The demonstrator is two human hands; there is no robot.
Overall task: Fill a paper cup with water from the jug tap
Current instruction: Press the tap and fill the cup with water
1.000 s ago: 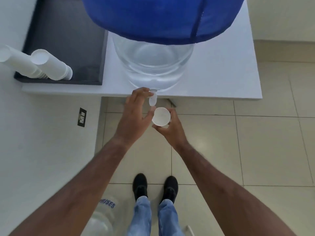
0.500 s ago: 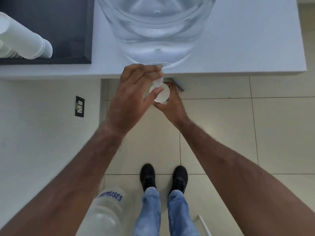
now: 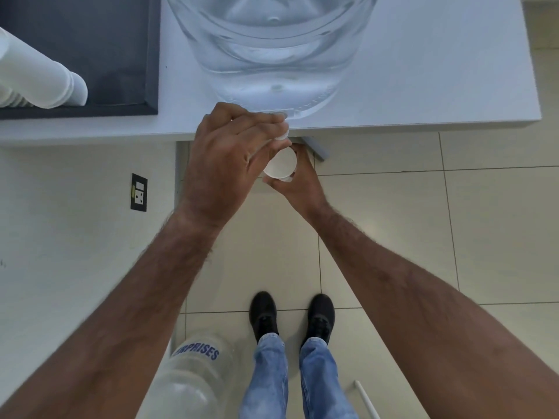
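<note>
A person's right hand wraps its grip around a white paper cup just below centre of the frame, holding it upright under the jug tap at the front edge of the white worktop. The left hand sits above and to the left of the cup, its fingers curled and pressed on the tap, partly covering the cup's rim. The clear water jug at top centre holds water; whether any is in the cup cannot be told. At upper left, stacked white paper cups lie on their sides over a dark tray. At lower left, on the tiled floor, a second clear bottle carries blue lettering that reads "RPRISES", the rest cut off.
</note>
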